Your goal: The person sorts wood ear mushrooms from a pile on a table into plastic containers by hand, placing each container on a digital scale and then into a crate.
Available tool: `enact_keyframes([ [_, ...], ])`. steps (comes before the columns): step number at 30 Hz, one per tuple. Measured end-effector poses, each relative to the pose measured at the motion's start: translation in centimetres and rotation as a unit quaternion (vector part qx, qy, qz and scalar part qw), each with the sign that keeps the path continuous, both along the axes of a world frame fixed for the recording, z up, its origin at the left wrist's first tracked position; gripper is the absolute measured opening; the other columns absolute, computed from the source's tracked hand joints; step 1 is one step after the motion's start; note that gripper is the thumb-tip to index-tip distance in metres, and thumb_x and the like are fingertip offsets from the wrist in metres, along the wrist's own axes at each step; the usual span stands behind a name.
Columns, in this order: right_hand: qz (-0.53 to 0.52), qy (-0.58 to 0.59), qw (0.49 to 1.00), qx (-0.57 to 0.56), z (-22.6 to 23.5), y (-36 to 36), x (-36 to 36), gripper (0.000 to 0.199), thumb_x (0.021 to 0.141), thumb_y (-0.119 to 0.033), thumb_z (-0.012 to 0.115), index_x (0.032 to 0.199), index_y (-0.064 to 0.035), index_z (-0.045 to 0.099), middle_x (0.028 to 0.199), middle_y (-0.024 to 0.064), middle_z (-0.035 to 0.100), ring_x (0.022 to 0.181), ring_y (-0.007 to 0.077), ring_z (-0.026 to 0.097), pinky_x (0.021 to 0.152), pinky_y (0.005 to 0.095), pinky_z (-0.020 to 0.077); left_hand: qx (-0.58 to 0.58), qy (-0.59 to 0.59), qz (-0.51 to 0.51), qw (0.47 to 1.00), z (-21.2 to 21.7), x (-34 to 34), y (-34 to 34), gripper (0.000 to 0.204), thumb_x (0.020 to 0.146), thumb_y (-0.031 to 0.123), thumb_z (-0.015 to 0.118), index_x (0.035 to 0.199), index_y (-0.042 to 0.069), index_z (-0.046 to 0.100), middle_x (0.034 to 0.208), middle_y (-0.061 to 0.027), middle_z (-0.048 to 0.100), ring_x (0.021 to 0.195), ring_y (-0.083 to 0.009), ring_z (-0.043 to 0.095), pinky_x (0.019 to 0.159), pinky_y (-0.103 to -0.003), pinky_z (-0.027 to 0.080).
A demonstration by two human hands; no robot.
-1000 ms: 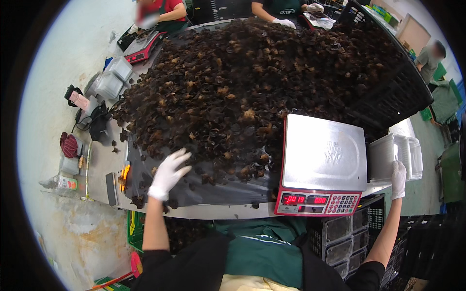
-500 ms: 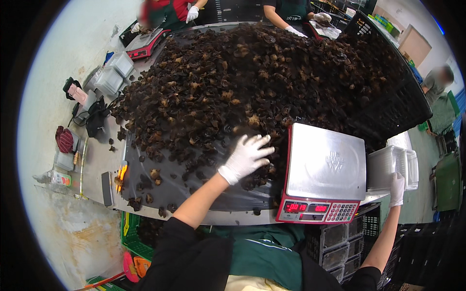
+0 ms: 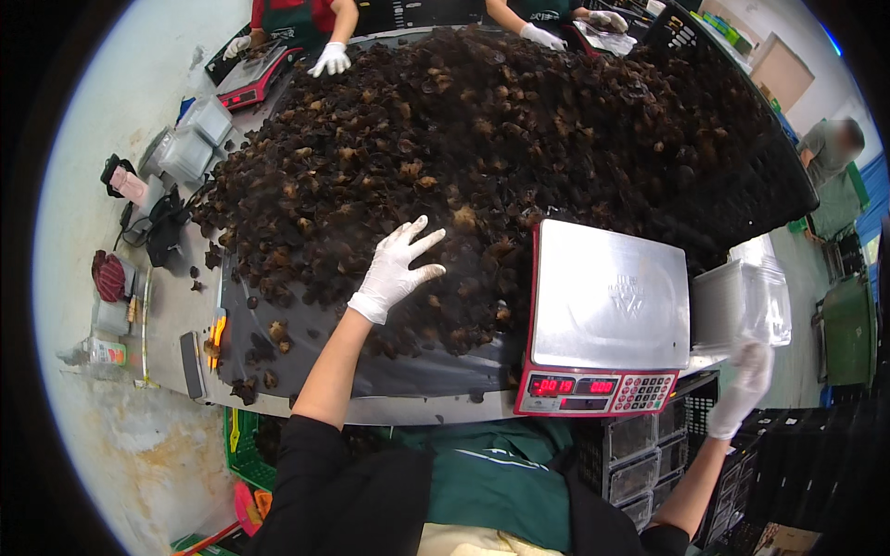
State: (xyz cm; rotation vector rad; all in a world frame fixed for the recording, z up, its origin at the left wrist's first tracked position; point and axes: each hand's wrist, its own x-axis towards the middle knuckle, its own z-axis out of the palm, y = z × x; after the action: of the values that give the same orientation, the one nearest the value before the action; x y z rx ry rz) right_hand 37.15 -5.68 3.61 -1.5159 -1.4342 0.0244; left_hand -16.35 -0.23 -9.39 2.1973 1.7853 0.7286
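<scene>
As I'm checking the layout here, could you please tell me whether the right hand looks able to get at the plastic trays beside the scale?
Likely yes: the right hand is at the near side of the plastic trays, with nothing visible between; the scale sits left of them.

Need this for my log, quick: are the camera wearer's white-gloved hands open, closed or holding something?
White-gloved left hand: open, nothing visibly held, over dark brown ruffled pile.
White-gloved right hand: blurred near clear plastic containers; open or closed, cannot tell.
</scene>
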Motion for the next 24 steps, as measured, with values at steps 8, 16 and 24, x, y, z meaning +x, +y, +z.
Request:
enact_keyframes([
  [8, 0.297, -0.334, 0.879, -0.163, -2.0, -2.4, -8.7, 0.019, 0.084, -0.01, 0.068, 0.102, -0.0043, 0.063, 0.094, 0.0131, 0.059, 0.087, 0.0289, 0.056, 0.075, 0.0436, 0.0442, -0.085, 0.132, -0.104, 0.982, 0.3, 4.9, -1.7, 0.078, 0.068, 0.06, 0.076, 0.138, 0.032, 0.057, 0.161, -0.0148, 0.025, 0.145, -0.0443, 0.024, 0.114, -0.057, 0.027],
  [16, 0.058, -0.156, 0.98, -0.113, -4.4, -1.2, -5.7, 0.033, 0.097, -0.024, 0.061, 0.117, 0.0033, 0.06, 0.1, 0.0198, 0.064, 0.091, 0.0348, 0.064, 0.08, 0.0412, 0.0497, 0.148, -0.073, -0.008, 0.986, -4.0, 1.8, -2.2, 0.017, 0.075, 0.0, 0.067, 0.09, 0.008, 0.069, 0.102, -0.0141, 0.066, 0.096, -0.0303, 0.066, 0.081, -0.035, 0.055],
  [24, 0.134, 0.227, 0.911, -0.316, -6.4, -0.7, -7.3, 0.037, 0.101, -0.017, 0.057, 0.129, 0.0061, 0.057, 0.104, 0.0051, 0.068, 0.068, 0.0052, 0.051, 0.063, 0.0197, 0.0456, 0.089, -0.364, 0.053, 0.926, 2.3, 4.6, 1.1, 0.012, 0.074, -0.005, 0.063, 0.083, 0.002, 0.069, 0.09, -0.0062, 0.07, 0.088, -0.0163, 0.067, 0.083, -0.028, 0.051],
])
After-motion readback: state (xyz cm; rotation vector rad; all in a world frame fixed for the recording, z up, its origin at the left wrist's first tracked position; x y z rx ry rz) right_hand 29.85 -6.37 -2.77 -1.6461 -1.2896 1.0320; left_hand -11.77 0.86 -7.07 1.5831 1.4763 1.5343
